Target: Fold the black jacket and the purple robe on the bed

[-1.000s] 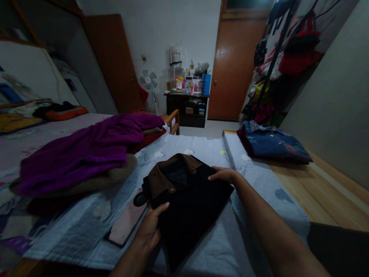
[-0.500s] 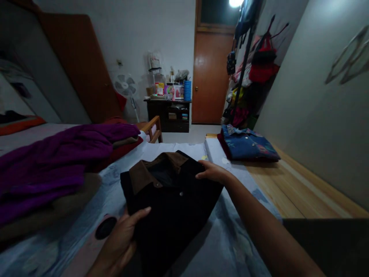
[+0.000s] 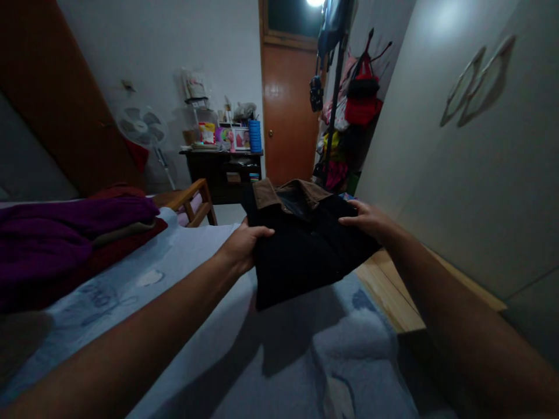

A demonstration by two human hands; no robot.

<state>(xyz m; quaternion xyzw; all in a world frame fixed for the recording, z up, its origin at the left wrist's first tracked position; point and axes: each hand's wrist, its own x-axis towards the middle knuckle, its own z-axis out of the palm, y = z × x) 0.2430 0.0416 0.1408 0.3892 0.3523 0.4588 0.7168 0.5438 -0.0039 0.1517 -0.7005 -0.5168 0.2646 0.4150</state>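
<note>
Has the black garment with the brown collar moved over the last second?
Yes. Judged against the wooden ledge, the black garment has moved forward and to the right; it now overlaps the ledge in view.

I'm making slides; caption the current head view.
Left hand and right hand hold a folded black garment with a brown collar above a pale blue sheet.

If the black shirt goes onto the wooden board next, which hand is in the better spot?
Probably the right hand: it holds the shirt's side nearer the board. The left hand grips the other side, nearer the purple cloth.
</note>
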